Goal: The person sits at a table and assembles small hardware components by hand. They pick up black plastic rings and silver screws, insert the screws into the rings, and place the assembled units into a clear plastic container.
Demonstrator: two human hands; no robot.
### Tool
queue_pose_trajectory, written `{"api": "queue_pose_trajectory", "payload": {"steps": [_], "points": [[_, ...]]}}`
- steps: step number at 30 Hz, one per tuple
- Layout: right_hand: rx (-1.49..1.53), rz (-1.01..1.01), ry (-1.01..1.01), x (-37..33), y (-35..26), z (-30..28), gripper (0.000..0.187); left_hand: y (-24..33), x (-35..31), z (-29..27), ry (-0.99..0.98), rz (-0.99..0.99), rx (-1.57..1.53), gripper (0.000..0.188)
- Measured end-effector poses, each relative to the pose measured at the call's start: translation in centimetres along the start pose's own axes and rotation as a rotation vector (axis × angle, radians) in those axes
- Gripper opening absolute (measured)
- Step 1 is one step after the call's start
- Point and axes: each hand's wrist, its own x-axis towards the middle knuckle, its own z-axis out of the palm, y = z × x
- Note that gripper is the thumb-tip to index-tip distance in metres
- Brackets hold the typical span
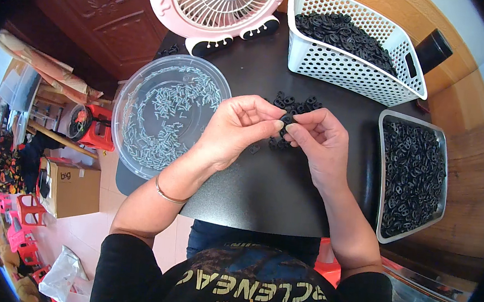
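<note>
Over the middle of the dark table, my left hand (243, 122) and my right hand (321, 136) meet fingertip to fingertip. Both pinch a small black plastic part (287, 119) between thumb and fingers. Its finer shape is partly covered by the fingertips. Just beyond it lies a loose pile of similar black plastic parts (298, 104), some of which show round holes. A round clear tub (119, 118) of small silvery pins or screws (168, 101) stands beside my left forearm.
A white perforated basket (341, 70) heaped with black parts stands at the back right. Right of my arm is a tray (445, 186) full of black oval parts. A pink fan (163, 0) stands at the back, and a cardboard box (74, 191) sits on the floor at left.
</note>
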Motion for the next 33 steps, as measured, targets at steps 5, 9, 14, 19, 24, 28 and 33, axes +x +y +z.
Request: {"api": "queue_pose_trajectory", "payload": {"steps": [5,9,14,19,24,28,33], "points": [[-0.125,-0.057,-0.011,-0.18,-0.09,0.65,0.021,-0.30,0.03,0.21,0.036,0.012,-0.085,0.008],[-0.224,-0.109,-0.096,-0.13,0.19,0.31,0.031,0.02,-0.05,0.28,0.016,-0.048,-0.148,0.006],[-0.229,-0.130,-0.119,0.04,0.55,0.32,0.031,0.31,-0.08,0.11,-0.033,-0.061,-0.137,0.008],[-0.237,-0.122,-0.106,-0.06,0.67,0.27,0.028,0.22,-0.03,-0.01,-0.036,-0.080,-0.102,0.013],[-0.280,-0.125,-0.091,-0.27,0.50,0.29,0.027,0.04,-0.03,-0.34,-0.053,-0.106,-0.100,0.013],[-0.411,-0.111,-0.074,-0.34,0.54,-0.07,0.026,0.13,-0.24,-0.19,-0.067,-0.095,-0.071,0.012],[-0.188,-0.110,-0.082,-0.03,0.75,0.36,0.027,0.10,-0.01,-0.18,-0.038,-0.076,-0.123,0.012]]}}
